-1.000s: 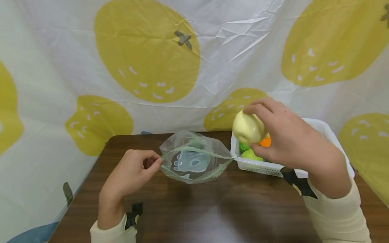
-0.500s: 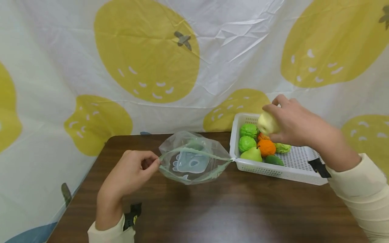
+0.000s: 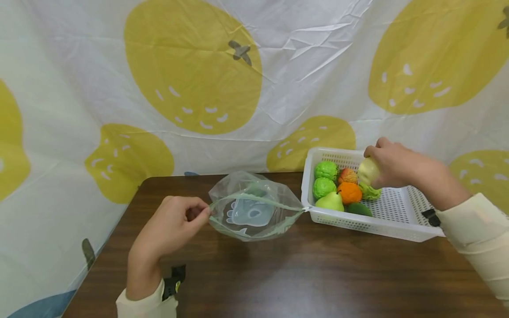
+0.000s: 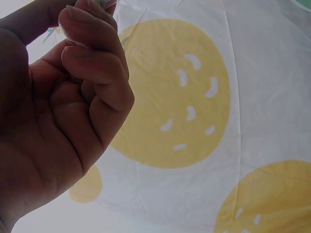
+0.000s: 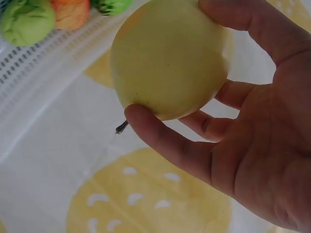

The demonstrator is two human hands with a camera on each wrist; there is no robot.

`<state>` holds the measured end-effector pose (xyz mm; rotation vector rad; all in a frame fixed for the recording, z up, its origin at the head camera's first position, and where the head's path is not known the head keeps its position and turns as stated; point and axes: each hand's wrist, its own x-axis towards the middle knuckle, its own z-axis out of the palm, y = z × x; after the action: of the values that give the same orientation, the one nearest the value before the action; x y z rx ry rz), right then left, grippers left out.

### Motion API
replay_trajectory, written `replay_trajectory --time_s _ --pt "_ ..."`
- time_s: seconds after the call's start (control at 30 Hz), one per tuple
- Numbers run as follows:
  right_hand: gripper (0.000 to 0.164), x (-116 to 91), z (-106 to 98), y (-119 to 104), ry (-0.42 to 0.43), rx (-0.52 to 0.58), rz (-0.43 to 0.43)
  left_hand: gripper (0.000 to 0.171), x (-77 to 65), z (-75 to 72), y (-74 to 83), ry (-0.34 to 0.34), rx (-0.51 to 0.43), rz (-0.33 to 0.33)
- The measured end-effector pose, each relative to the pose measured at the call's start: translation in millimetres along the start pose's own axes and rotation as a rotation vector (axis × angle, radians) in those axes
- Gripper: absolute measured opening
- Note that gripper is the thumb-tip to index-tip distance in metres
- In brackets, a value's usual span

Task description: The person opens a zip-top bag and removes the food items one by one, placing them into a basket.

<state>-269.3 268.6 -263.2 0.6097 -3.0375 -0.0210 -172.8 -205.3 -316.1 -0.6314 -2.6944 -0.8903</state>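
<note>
My left hand (image 3: 171, 227) pinches the left end of the rim of a clear zip bag (image 3: 254, 238), which lies with its mouth spread on the table. Inside or behind its film a green shape shows dimly. In the head view my right hand (image 3: 397, 165) holds a pale yellow apple (image 3: 368, 171) over the white basket (image 3: 381, 226). The right wrist view shows the apple (image 5: 170, 58) between thumb and fingertips, its short dark stem pointing down-left. Curled fingers (image 4: 97, 68) fill the left wrist view, and the bag is mostly cut off there.
In the basket's left part sit two crinkled green balls (image 3: 324, 187), a green pear (image 3: 331, 202), an orange (image 3: 350, 193), a reddish fruit (image 3: 348, 176), a dark green oval fruit (image 3: 359, 209) and a light green crinkled piece (image 3: 370, 191). A lemon-print cloth (image 3: 222, 154) hangs behind the brown table (image 3: 254, 282).
My right hand has carried the apple rightward and lower, from beside the bag to over the basket, uncovering the fruit there. My left hand and the bag stay nearly in place.
</note>
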Motion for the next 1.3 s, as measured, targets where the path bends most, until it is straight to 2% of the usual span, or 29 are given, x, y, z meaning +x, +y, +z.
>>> replay_trajectory --time_s 0.33,0.6,0.83,1.07,1.3 --pt "0.065 3.6 32.3 24.9 -0.138 -0.014 0.076 0.015 1.4 -0.1 -0.3 0.003 0.011 0.006" --pt "0.060 5.9 53.5 31.3 -0.272 0.001 0.065 0.014 0.7 0.5 0.1 -0.005 0.007 0.005" --pt "0.059 10.6 58.9 31.4 -0.297 -0.016 0.070 0.014 1.3 -0.2 0.5 -0.001 0.008 0.007" --pt "0.057 15.5 59.4 31.4 -0.363 -0.025 0.098 0.014 0.5 0.3 1.3 -0.020 -0.004 -0.002" --pt "0.036 19.6 65.2 35.4 -0.434 0.010 0.092 0.014 -0.9 1.4 1.0 -0.025 -0.003 -0.004"
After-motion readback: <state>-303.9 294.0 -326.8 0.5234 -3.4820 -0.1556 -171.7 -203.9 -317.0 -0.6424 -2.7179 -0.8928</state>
